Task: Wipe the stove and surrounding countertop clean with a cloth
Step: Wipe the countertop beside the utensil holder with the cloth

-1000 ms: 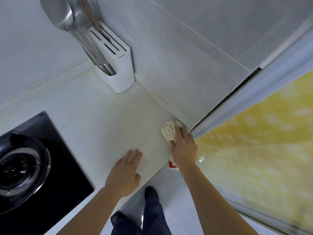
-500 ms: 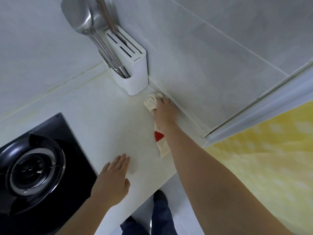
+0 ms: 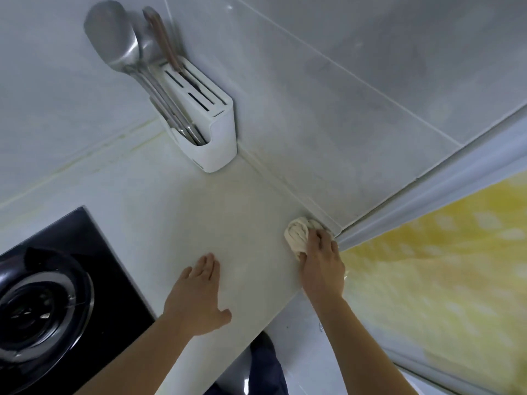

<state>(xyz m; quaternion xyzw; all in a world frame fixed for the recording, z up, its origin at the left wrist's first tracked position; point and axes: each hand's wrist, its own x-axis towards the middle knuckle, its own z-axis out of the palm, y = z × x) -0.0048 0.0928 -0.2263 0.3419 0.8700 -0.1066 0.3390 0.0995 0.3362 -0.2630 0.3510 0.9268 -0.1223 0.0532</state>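
The right hand is curled over a bunched cloth, which is pressed onto the countertop at its far right corner, against the wall strip. The left hand is laid flat, fingers straight, at about eight o'clock from the cloth, well apart. The cloth is cream-coloured and crumpled into a wad. The black stove is seen at nine o'clock.

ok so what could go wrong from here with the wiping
The right hand holds the bunched cloth at the countertop end, by the wall strip; a stroke outward could push crumbs onto the floor. A long stroke inward might bump the white utensil holder. The stove may stay unwiped.
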